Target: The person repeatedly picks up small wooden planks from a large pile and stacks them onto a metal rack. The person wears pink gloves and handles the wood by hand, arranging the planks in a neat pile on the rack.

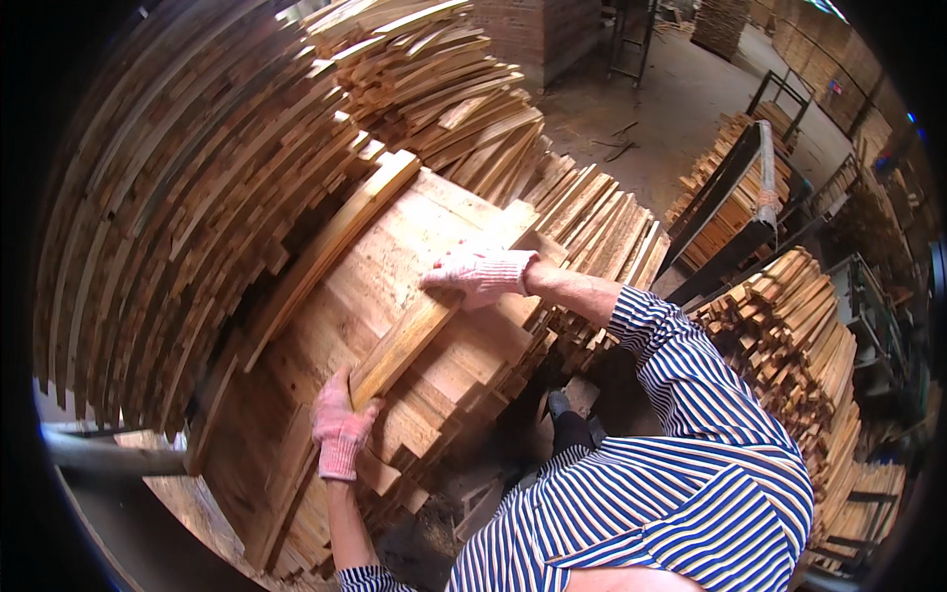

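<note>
A wooden strip lies slanting across a layer of flat boards. My left hand, in a pinkish knit glove, grips the strip's near left end, the thumb on one side and fingers on the other. Farther up the same strip, my right hand, in a matching glove, is closed over it from above; its fingertips are partly hidden. Beyond my hands, a second long strip runs roughly parallel along the far left side of the boards. Uneven board ends stick out on the side nearest me.
A tall stack of long strips rises at the left. Loose wood pieces are heaped at the back, with more piled wood at the right. Dark metal frames stand at the right, and a metal pipe at lower left.
</note>
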Tool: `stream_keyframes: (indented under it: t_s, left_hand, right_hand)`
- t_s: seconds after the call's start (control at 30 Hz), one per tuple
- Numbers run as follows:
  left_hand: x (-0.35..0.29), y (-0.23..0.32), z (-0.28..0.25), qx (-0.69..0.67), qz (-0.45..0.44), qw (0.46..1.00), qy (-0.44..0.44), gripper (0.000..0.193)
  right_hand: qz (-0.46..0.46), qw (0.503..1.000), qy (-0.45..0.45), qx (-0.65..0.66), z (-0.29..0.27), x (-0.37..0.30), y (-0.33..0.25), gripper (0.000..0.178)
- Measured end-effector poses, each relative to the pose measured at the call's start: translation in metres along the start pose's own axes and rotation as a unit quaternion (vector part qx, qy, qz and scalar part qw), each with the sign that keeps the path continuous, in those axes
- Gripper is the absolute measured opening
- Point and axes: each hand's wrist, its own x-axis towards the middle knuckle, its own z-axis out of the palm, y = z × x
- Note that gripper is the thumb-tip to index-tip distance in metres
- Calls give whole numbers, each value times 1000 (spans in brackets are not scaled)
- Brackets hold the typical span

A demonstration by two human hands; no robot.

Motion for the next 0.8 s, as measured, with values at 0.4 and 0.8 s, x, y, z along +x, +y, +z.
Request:
stream_keyframes:
  t_s: [0.4, 0.8]
  left_hand:
    - [-139, -123, -101, 140, -318, 928, -136, 101]
    - [-182, -172, -129, 166, -219, 949, -153, 74]
  right_hand:
    - [-7, 997, -75, 13, -23, 19, -56, 65]
    - [12, 994, -101, -31, -36, 25, -60, 72]
